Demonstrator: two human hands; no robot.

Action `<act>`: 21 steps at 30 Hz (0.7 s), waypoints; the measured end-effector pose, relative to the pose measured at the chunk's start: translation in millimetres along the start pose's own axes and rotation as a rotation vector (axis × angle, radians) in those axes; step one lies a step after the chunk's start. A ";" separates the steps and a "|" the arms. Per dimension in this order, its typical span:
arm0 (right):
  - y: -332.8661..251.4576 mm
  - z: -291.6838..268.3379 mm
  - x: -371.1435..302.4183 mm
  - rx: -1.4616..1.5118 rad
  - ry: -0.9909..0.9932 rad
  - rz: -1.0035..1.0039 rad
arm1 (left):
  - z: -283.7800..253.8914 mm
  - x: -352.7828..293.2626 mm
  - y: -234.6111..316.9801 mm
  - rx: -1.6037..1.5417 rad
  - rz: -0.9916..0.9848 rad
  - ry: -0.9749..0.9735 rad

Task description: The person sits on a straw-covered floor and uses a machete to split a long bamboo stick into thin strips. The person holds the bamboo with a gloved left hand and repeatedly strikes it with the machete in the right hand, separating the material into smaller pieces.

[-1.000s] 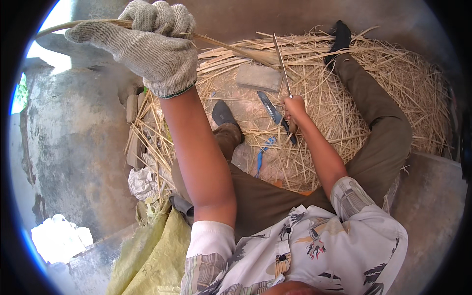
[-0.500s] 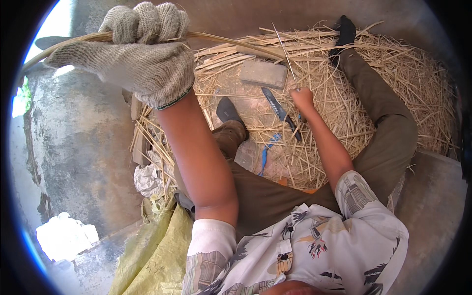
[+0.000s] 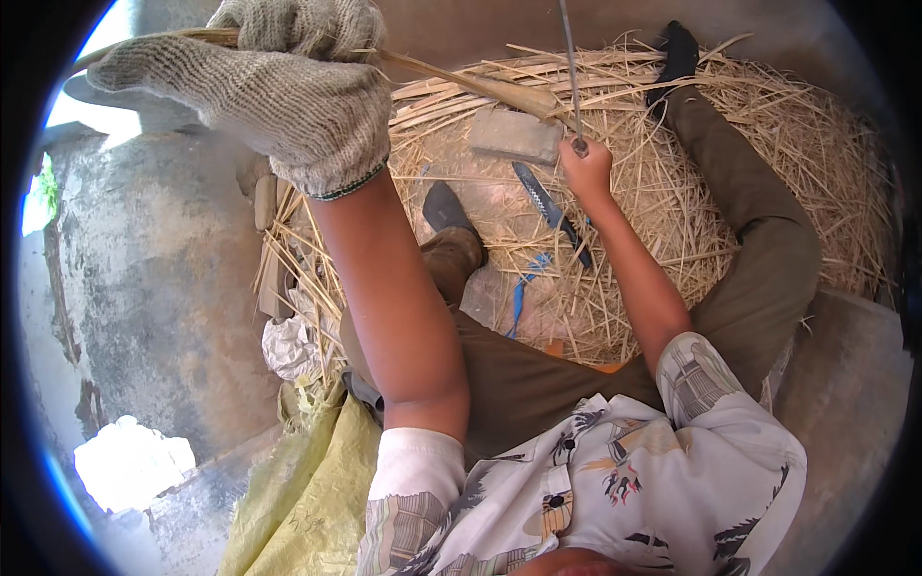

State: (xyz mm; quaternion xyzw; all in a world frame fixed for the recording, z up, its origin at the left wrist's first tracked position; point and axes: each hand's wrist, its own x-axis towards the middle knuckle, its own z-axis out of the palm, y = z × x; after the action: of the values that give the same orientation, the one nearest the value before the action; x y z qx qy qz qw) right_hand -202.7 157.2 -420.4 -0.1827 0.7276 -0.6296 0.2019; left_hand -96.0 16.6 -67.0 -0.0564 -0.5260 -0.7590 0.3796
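Note:
My left hand (image 3: 259, 96), in a knitted grey-beige glove, is raised at the upper left with its fingers wrapped round a long tan bamboo strip (image 3: 461, 80). The strip runs out past the thumb on the left and slants down rightward toward the other hand. My bare right hand (image 3: 588, 171) is closed in a fist round the handle of a thin knife (image 3: 573, 72), whose narrow blade points up and away; most of the handle is hidden. The blade crosses near the strip's right end; whether they touch I cannot tell.
Shavings and split strips (image 3: 768, 192) cover much of the ground. Between my legs lie a grey block (image 3: 517, 135), a dark serrated blade (image 3: 547, 209) and a blue ribbon (image 3: 519, 305). A yellow-green sack (image 3: 317, 499) and crumpled paper (image 3: 288, 348) are at left, beside the weathered wall (image 3: 173, 288).
My left hand has moved slightly up and right with the strip. My right hand has lifted a little away, and the knife has swung from slanting left to nearly upright.

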 end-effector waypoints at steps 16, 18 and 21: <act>-29.5 -4.8 -16.1 0.307 -0.268 0.612 | 37.0 -46.1 99.7 0.061 0.173 -0.080; -21.1 -13.6 1.9 0.163 0.021 0.244 | 42.9 -53.8 122.4 -0.005 0.243 -0.181; -49.4 -26.9 14.2 0.331 0.046 0.133 | 46.2 -80.9 160.2 -0.018 0.358 -0.181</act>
State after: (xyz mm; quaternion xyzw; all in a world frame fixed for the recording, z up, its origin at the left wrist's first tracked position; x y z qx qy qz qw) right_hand -228.3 165.5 -369.0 -0.0840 0.6291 -0.7299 0.2538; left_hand 48.3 71.9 35.1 -0.2204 -0.5328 -0.6757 0.4593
